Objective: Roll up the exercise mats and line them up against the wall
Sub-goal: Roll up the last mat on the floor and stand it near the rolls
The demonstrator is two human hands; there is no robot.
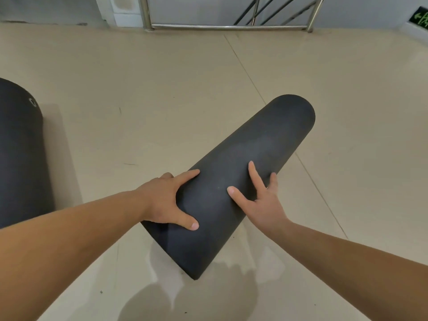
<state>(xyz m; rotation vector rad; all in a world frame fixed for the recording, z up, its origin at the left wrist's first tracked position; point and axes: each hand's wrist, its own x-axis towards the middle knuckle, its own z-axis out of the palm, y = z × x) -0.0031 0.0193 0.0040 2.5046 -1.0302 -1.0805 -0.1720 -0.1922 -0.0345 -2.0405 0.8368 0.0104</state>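
Both hands grasp the near half of the rolled mat (234, 181): the left hand (166, 200) cups its left flank with thumb and forefinger spread over the curve, and the right hand (261, 200) lies with fingers splayed on its right upper side. The roll lies directly under and ahead of them on the floor (162, 89), its long axis running from the near end, between the forearms, up and rightward to the rounded far end. That far end points towards the wall (196, 10) and metal railing (227, 26), well apart from them, while another dark mat (20, 147) lies off to the left.
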